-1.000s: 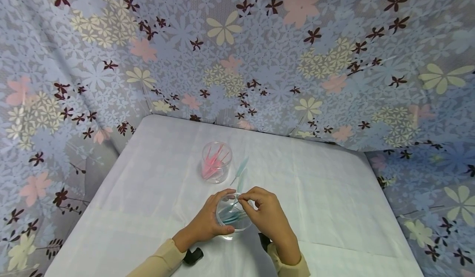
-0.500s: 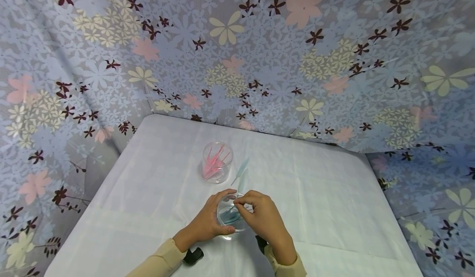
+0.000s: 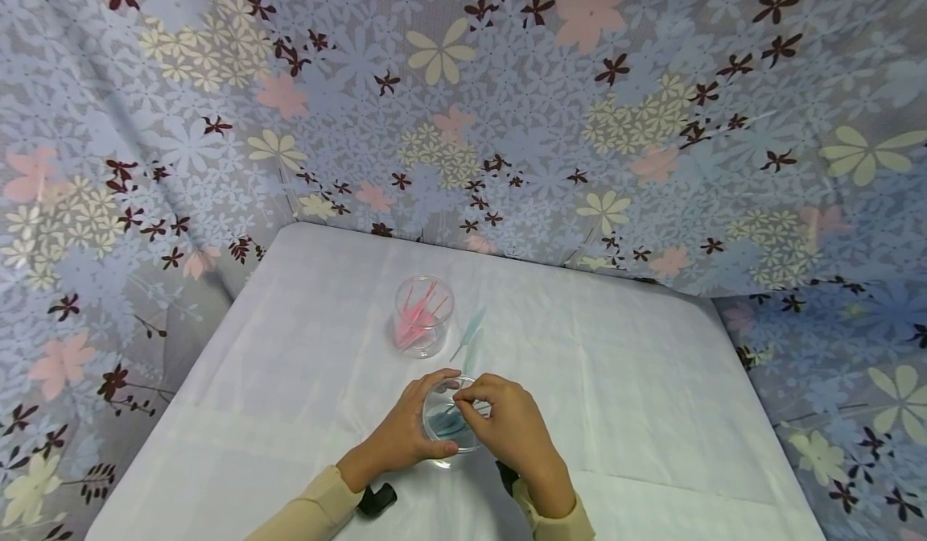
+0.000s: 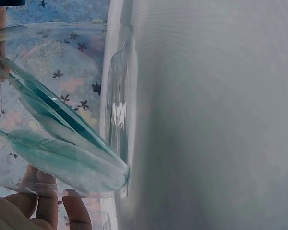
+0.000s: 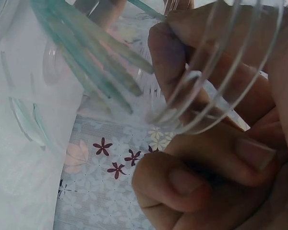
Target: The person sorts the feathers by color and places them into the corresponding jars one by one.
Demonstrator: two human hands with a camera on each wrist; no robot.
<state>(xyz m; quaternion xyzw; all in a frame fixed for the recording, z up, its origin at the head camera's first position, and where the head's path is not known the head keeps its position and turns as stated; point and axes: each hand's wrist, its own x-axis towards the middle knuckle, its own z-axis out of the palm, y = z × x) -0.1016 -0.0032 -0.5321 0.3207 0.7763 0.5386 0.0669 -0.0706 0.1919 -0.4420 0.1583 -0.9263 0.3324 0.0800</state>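
In the head view my left hand grips a clear plastic jar, fingers on its far side and thumb at the near rim. Several teal feathers lean inside it, soft ends at the bottom, as the left wrist view shows. My right hand is over the jar's mouth, thumb and forefinger pinching the thin quill of a teal feather. Beside those fingertips in the right wrist view, other quills fan out toward the rim. The pinched feather's lower part is inside the jar.
Behind stands a second clear jar with several pink feathers. Loose pale teal feathers lie right of it on the white tablecloth. Flowered fabric rises behind the table.
My right hand has shifted slightly left and lower over the jar's mouth, the pinched feather going further into the jar. The left hand and the jar stay in place.
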